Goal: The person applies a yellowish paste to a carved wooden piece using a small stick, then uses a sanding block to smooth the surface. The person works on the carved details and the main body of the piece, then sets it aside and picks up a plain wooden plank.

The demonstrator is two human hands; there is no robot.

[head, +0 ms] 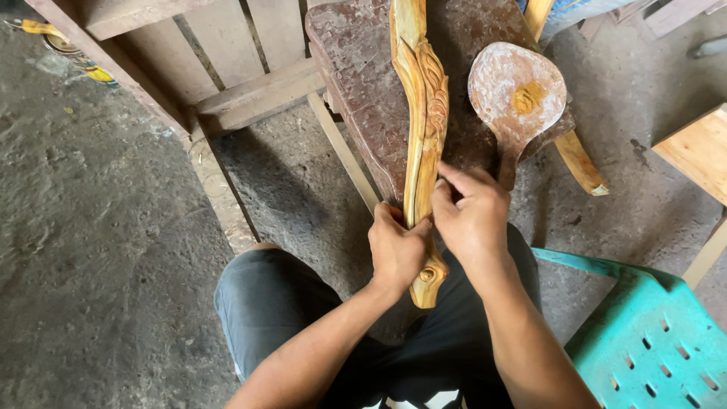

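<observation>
A long carved piece of yellowish wood (424,106) lies lengthwise on a worn reddish-brown bench (356,83), its scrolled lower end over my lap. My left hand (396,250) grips the piece near that lower end. My right hand (471,216) presses on the carved edge just above, fingers pinched together; whether it holds something small there is hidden. A round wooden paddle (515,95) dusted white with a yellow smear rests on the bench to the right.
A teal plastic chair (651,341) stands at the lower right. Wooden slats and a frame (227,68) lie at the upper left on the grey concrete floor (98,250). A pale wooden board (700,151) sits at the right edge.
</observation>
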